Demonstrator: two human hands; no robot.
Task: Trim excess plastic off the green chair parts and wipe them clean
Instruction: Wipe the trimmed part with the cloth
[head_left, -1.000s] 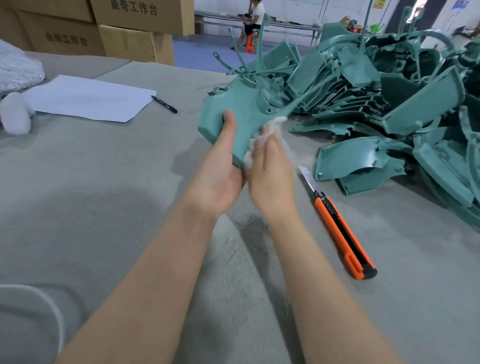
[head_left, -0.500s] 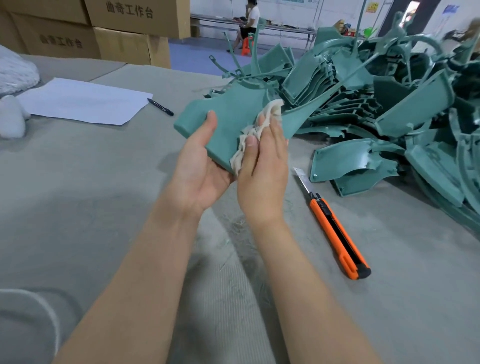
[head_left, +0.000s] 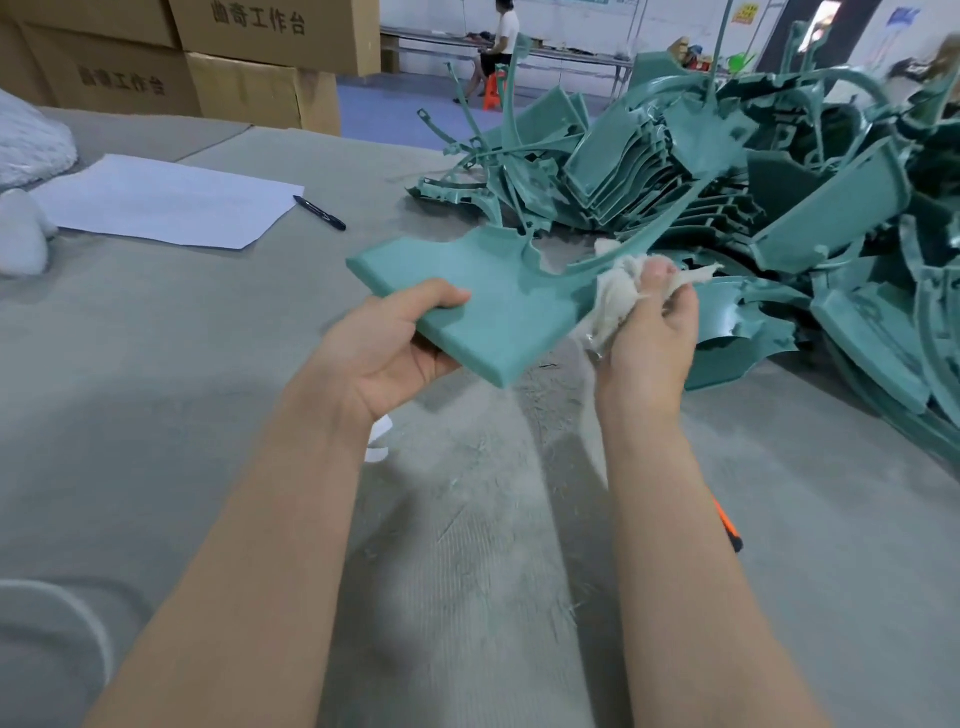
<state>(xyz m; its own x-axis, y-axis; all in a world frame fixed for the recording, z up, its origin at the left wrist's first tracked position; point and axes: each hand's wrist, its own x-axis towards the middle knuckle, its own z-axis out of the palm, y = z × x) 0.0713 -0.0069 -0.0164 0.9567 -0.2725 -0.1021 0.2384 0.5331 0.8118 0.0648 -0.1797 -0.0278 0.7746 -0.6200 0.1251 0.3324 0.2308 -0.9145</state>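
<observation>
Wiping: a wad of white cotton waste (head_left: 618, 299) is pressed against the right edge of a green chair part (head_left: 493, 301), where a thin curved arm branches off the flat panel.
Left hand (head_left: 384, 353): the panel's near-left edge is gripped, thumb laid across the top face, fingers curled underneath.
Right hand (head_left: 649, 343): the wad is pinched between curled fingers and thumb, with loose fibres sticking out on either side.
Part position: it is held in the air above the grey felt-covered table (head_left: 156, 395), tilted, just in front of the heap.
Heap: a tangled pile of green chair parts (head_left: 810, 208) is stacked on the table's far right.
Knife: an orange utility knife (head_left: 730, 530) is glimpsed on the felt, mostly hidden behind the right forearm; the blade cannot be seen.
Felt below the hands: pale shavings are scattered there.
Table left: a white paper sheet (head_left: 166, 202) is laid flat, a black pen (head_left: 319, 212) just beside its right corner, and a white fluffy bundle (head_left: 31, 145) at the edge.
Background: printed cardboard boxes (head_left: 249, 78) are stacked behind the table; a person (head_left: 501, 41) is seated at a long bench.
</observation>
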